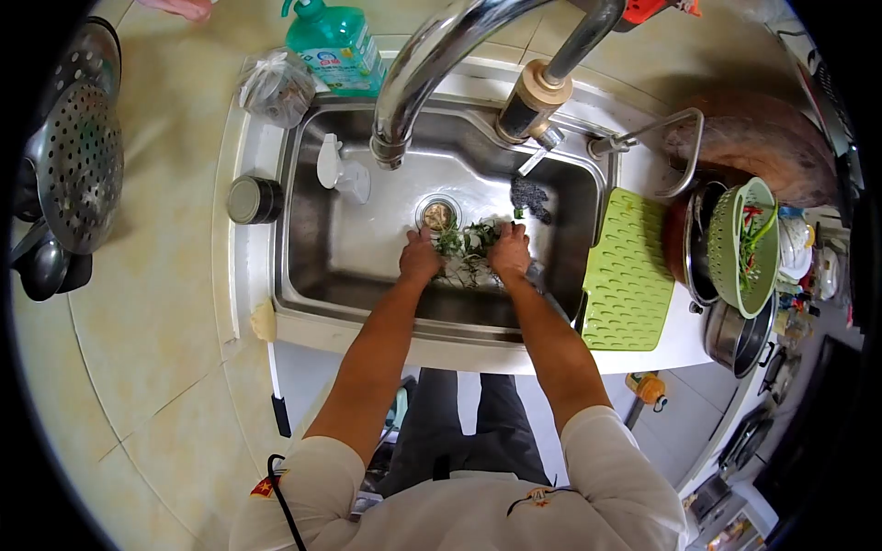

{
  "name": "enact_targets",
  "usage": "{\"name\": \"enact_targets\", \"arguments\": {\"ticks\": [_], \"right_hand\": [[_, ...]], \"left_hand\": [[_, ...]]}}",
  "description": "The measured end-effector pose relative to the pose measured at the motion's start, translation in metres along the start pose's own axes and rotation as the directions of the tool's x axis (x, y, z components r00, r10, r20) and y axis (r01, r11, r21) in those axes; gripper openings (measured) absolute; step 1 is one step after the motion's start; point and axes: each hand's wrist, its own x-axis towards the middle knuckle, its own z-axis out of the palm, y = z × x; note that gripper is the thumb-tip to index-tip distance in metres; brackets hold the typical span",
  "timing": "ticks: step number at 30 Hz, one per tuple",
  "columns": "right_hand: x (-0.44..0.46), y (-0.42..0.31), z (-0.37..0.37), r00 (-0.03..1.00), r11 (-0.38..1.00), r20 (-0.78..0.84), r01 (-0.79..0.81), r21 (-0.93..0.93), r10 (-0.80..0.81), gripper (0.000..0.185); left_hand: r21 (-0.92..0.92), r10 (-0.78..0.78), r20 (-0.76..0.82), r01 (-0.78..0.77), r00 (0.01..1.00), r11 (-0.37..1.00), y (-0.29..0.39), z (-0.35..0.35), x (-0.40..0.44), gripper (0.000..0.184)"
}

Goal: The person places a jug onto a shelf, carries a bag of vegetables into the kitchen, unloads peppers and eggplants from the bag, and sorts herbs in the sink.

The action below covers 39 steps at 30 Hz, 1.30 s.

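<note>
A loose bunch of leafy greens (pixel 467 244) lies low in the steel sink (pixel 354 234), just in front of the drain. At the left side of the bunch is my left hand (pixel 420 256), its fingers curled into the leaves. My right hand (pixel 510 250) grips the other side, fingers bent around the greens. The leaves partly hide the fingertips of both hands. Behind them, the drain strainer (pixel 437 213) holds some light brown bits. A dark scrubbing pad (pixel 530 199) rests on the sink floor beyond my right hand.
Above the sink arches a chrome faucet (pixel 404 92). A white spray nozzle and clear bottle (pixel 344 173) lie at the left inside. A green drying mat (pixel 629 275) and a green colander (pixel 746 243) with peppers stand right. A jar (pixel 254 199) sits left.
</note>
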Motion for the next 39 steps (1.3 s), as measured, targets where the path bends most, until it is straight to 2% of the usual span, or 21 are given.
{"name": "enact_targets", "arguments": {"ticks": [1, 4, 5, 6, 8, 9, 11, 12, 14, 15, 17, 19, 20, 22, 23, 26, 30, 32, 33, 36, 39], "right_hand": [[0.007, 0.007, 0.012, 0.999, 0.997, 0.028, 0.034, 0.066, -0.036, 0.047], [0.008, 0.012, 0.051, 0.979, 0.983, 0.114, 0.158, 0.098, -0.169, 0.062], [0.006, 0.010, 0.067, 0.968, 0.963, 0.145, 0.170, 0.209, -0.203, 0.055], [-0.001, 0.012, 0.087, 0.928, 0.917, 0.048, 0.357, 0.181, -0.370, 0.042], [-0.004, 0.006, 0.110, 0.868, 0.781, 0.459, -0.152, 0.606, -0.187, 0.034], [-0.007, 0.005, 0.111, 0.794, 0.665, 0.595, -0.377, 0.645, -0.127, 0.035], [-0.018, -0.006, 0.081, 0.558, 0.347, 0.824, -0.756, 0.555, -0.100, 0.039], [-0.024, -0.010, 0.065, 0.550, 0.328, 0.818, -0.751, 0.573, -0.170, 0.042], [-0.033, -0.013, 0.035, 0.529, 0.286, 0.793, -0.743, 0.605, -0.303, 0.047], [-0.035, -0.011, 0.022, 0.546, 0.393, 0.789, -0.684, 0.615, -0.283, 0.043], [-0.031, 0.001, 0.005, 0.587, 0.587, 0.771, -0.542, 0.601, -0.247, 0.037], [-0.005, 0.042, 0.033, 0.749, 0.749, 0.624, -0.279, 0.601, -0.222, 0.031], [0.000, 0.046, 0.028, 0.813, 0.814, 0.537, -0.145, 0.562, -0.225, 0.028], [0.003, 0.052, 0.002, 0.989, 0.958, 0.095, 0.086, 0.274, -0.116, 0.023], [0.018, 0.060, 0.013, 0.999, 0.988, 0.035, -0.010, 0.154, 0.005, 0.026], [0.028, 0.058, 0.011, 0.984, 0.939, -0.093, -0.115, 0.323, 0.153, 0.030], [0.043, 0.044, 0.018, 0.969, 0.938, -0.185, -0.094, 0.334, 0.163, 0.035], [0.046, 0.036, 0.020, 0.958, 0.959, -0.254, -0.062, 0.278, 0.136, 0.036], [0.045, 0.035, 0.017, 0.969, 0.957, -0.210, -0.064, 0.281, 0.127, 0.032], [0.044, 0.038, 0.013, 0.992, 0.984, -0.119, 0.052, 0.168, -0.032, 0.025], [0.047, 0.042, 0.036, 0.999, 1.000, 0.018, 0.030, -0.010, -0.030, 0.021]], "left_hand": [[0.009, 0.019, -0.005, -0.019, 1.000, 1.000, -0.001, 0.007, 0.004, 0.086], [-0.096, 0.023, 0.084, -0.015, 0.996, 0.995, 0.003, 0.013, 0.001, 0.096], [-0.077, 0.040, 0.112, -0.032, 0.993, 0.997, 0.007, 0.011, -0.002, 0.097], [-0.219, 0.040, 0.204, 0.006, 0.978, 0.976, 0.007, 0.005, -0.003, 0.097], [-0.473, 0.081, 0.379, 0.117, 0.922, 0.873, 0.005, 0.001, -0.004, 0.096], [-0.430, 0.059, 0.376, 0.118, 0.925, 0.895, 0.006, 0.003, -0.004, 0.093], [-0.230, 0.229, 0.181, -0.185, 0.957, 0.956, -0.012, 0.031, 0.006, 0.089], [-0.103, 0.326, 0.098, -0.316, 0.940, 0.943, -0.022, 0.045, 0.012, 0.087], [-0.124, 0.375, 0.211, -0.356, 0.903, 0.926, -0.037, 0.059, 0.023, 0.069], [-0.140, 0.400, 0.266, -0.375, 0.877, 0.916, -0.042, 0.065, 0.026, 0.059], [0.035, 0.306, 0.316, -0.333, 0.898, 0.942, -0.017, 0.027, -0.001, 0.041], [0.123, 0.281, 0.262, -0.321, 0.923, 0.939, -0.010, 0.016, -0.010, 0.029], [0.124, 0.303, 0.189, -0.329, 0.934, 0.936, -0.018, 0.021, -0.006, 0.026], [0.157, 0.317, 0.159, -0.340, 0.935, 0.927, -0.026, 0.020, 0.001, 0.022], [0.188, 0.302, 0.203, -0.340, 0.931, 0.922, -0.025, 0.007, 0.001, 0.022], [0.261, 0.278, 0.279, -0.351, 0.919, 0.899, -0.026, -0.020, 0.000, 0.022], [0.314, 0.253, 0.341, -0.364, 0.905, 0.877, -0.033, -0.035, -0.003, 0.025], [0.156, 0.260, 0.337, -0.326, 0.905, 0.932, -0.030, -0.041, -0.015, 0.031], [0.074, 0.264, 0.334, -0.304, 0.905, 0.950, -0.027, -0.046, -0.020, 0.035], [0.126, 0.176, 0.475, -0.265, 0.862, 0.956, -0.015, -0.065, -0.038, 0.044], [0.027, 0.283, 0.534, -0.351, 0.797, 0.936, -0.027, -0.058, -0.038, 0.045]]}}
